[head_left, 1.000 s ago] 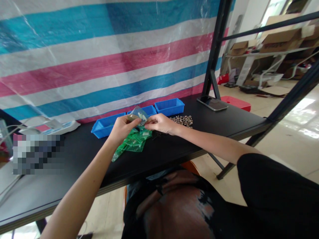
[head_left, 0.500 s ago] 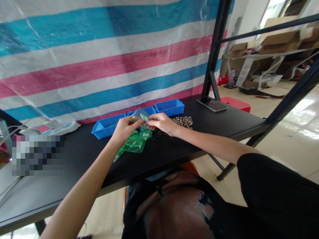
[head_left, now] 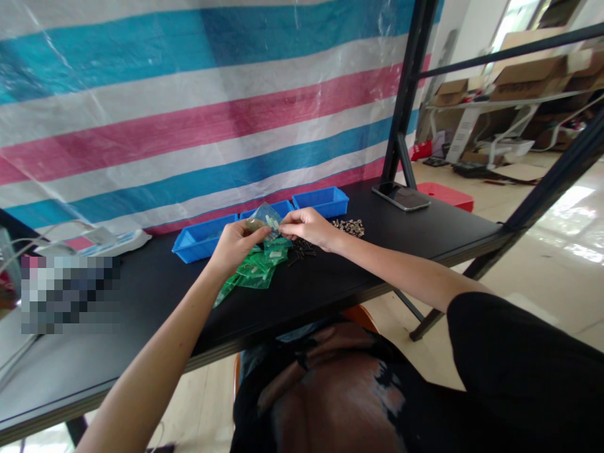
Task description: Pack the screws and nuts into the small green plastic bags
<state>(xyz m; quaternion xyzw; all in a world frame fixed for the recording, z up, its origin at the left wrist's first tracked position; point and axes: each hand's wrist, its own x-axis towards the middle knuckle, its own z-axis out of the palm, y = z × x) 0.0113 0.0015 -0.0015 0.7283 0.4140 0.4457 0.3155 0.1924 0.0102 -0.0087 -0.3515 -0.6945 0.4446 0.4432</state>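
Observation:
A small clear plastic bag (head_left: 265,214) with pale pieces inside is held up over the table between my two hands. My left hand (head_left: 238,244) pinches its lower left side, thumb on top. At the right edge of the bag, the fingers of my right hand (head_left: 311,228) are closed on it. Just below them lies a heap of green plastic bags (head_left: 255,269), some with pale pieces showing. Black screws (head_left: 302,250) are strewn under my right hand. Beyond its wrist sits a pile of small shiny metal parts (head_left: 350,228), partly covered by the forearm.
Blue bins stand along the back: a left bin (head_left: 189,246), a middle one (head_left: 285,207) partly hidden by the bag, and a right bin (head_left: 323,202). A phone (head_left: 401,195) lies at the right, near a black metal post (head_left: 401,107). A power strip (head_left: 117,242) is at the left.
My right hand has shifted slightly, and more of the black screws beneath it now shows. My left hand keeps its pinch on the clear bag, nearly unmoved.

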